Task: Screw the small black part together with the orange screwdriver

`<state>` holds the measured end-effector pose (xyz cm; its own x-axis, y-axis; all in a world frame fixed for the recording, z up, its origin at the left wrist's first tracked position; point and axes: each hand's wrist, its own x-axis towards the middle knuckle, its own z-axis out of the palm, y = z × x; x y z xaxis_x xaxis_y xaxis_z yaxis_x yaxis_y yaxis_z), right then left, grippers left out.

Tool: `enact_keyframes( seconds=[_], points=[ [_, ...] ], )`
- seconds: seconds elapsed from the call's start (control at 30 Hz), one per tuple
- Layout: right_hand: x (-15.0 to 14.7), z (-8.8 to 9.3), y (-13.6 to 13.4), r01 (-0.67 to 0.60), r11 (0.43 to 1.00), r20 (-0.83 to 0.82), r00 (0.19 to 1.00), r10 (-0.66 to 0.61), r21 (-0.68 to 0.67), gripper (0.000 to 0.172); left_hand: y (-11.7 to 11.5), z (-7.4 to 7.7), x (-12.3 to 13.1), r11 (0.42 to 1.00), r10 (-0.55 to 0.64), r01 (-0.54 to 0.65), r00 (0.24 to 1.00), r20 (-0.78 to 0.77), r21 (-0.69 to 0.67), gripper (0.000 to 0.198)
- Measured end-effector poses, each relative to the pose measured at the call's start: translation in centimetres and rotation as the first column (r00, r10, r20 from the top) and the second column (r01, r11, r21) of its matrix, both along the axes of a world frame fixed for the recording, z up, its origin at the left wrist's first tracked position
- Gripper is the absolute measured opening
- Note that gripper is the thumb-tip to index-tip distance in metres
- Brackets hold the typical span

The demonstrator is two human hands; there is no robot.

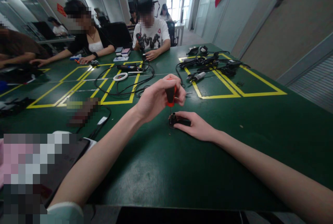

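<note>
In the middle of the head view, my left hand is closed around the handle of a screwdriver with a black and red grip. Its thin shaft points down to a small black part on the green table. My right hand pinches this black part from the right, fingers on both sides, and rests low over the tabletop. Whether the screwdriver's tip sits in a screw cannot be made out. A tiny speck lies just in front of the part.
Black cables and connectors lie at the back right within yellow tape lines. A white ring and looped cable are at the back left. Across the green table, a person holds a dark tool; others sit further left.
</note>
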<state>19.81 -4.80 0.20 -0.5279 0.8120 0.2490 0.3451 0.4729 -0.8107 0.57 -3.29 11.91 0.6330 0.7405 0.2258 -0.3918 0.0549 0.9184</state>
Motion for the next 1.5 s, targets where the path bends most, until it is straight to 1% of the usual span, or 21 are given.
enact_keyframes(
  seconds=[0.1, 0.27, 0.33, 0.43, 0.5, 0.57, 0.67, 0.77, 0.83, 1.0, 1.17, 1.23, 1.37, 1.5],
  points=[
    [0.07, -0.05, 0.05, -0.004, 1.0, -0.004, 1.0, 0.004, 0.025, 0.029, -0.02, -0.01, 0.05, 1.0, -0.004, 0.004, 1.0, -0.015, 0.013, 0.025],
    [0.08, -0.07, 0.05, 0.005, 0.999, -0.007, 1.0, -0.005, 0.035, 0.028, 0.14, 0.13, 0.06, 1.0, -0.01, 0.009, 0.999, -0.045, -0.002, 0.045],
    [0.06, -0.07, 0.04, 0.003, 1.0, -0.009, 1.0, -0.003, 0.028, 0.03, 0.14, 0.17, 0.09, 1.0, 0.004, -0.004, 0.999, -0.044, -0.008, 0.048],
    [0.04, -0.08, 0.03, -0.002, 1.0, -0.012, 1.0, 0.002, 0.028, 0.031, 0.05, 0.15, 0.17, 0.999, 0.042, -0.042, 0.999, -0.026, -0.015, 0.046],
    [0.02, -0.06, 0.02, 0.0, 1.0, -0.011, 1.0, 0.0, 0.029, 0.03, -0.01, 0.05, 0.18, 0.999, 0.04, -0.04, 0.999, -0.018, -0.032, 0.042],
    [-0.02, -0.02, -0.01, 0.001, 1.0, -0.012, 1.0, 0.0, 0.026, 0.03, -0.05, -0.08, 0.13, 0.999, -0.002, 0.001, 1.0, -0.022, -0.042, 0.037],
    [-0.1, 0.01, -0.04, -0.003, 1.0, -0.012, 1.0, 0.003, 0.026, 0.028, -0.09, -0.28, 0.0, 0.998, -0.057, 0.057, 0.998, -0.027, -0.01, 0.031],
    [-0.17, -0.03, -0.06, 0.009, 1.0, -0.006, 1.0, -0.009, 0.026, 0.026, -0.16, -0.36, -0.11, 0.998, -0.069, 0.069, 0.997, -0.04, 0.003, 0.039],
    [-0.21, -0.09, -0.04, 0.016, 1.0, -0.005, 1.0, -0.016, 0.024, 0.025, -0.19, -0.38, -0.15, 0.997, -0.078, 0.077, 0.996, -0.049, -0.022, 0.046],
    [-0.32, -0.22, 0.01, 0.009, 0.999, -0.021, 1.0, -0.008, 0.031, 0.027, -0.15, -0.55, -0.2, 0.994, -0.064, 0.064, 0.998, 0.007, -0.086, 0.037],
    [-0.38, -0.1, -0.1, 0.002, 1.0, -0.007, 1.0, -0.001, 0.028, 0.025, -0.09, -0.77, -0.33, 0.994, -0.096, 0.095, 0.995, -0.007, -0.058, 0.031],
    [-0.39, -0.06, -0.18, -0.004, 1.0, -0.003, 1.0, 0.004, 0.027, 0.025, -0.13, -0.76, -0.38, 0.994, -0.1, 0.098, 0.995, -0.024, -0.05, 0.033],
    [-0.42, -0.04, -0.3, 0.002, 0.999, 0.012, 1.0, -0.003, 0.038, 0.023, -0.21, -0.64, -0.38, 0.992, -0.102, 0.096, 0.992, -0.073, -0.085, 0.048],
    [-0.38, 0.12, -0.34, -0.007, 1.0, 0.014, 1.0, 0.007, 0.025, 0.022, -0.13, -0.7, -0.36, 0.991, -0.099, 0.093, 0.994, -0.055, -0.094, 0.04]
  ],
)
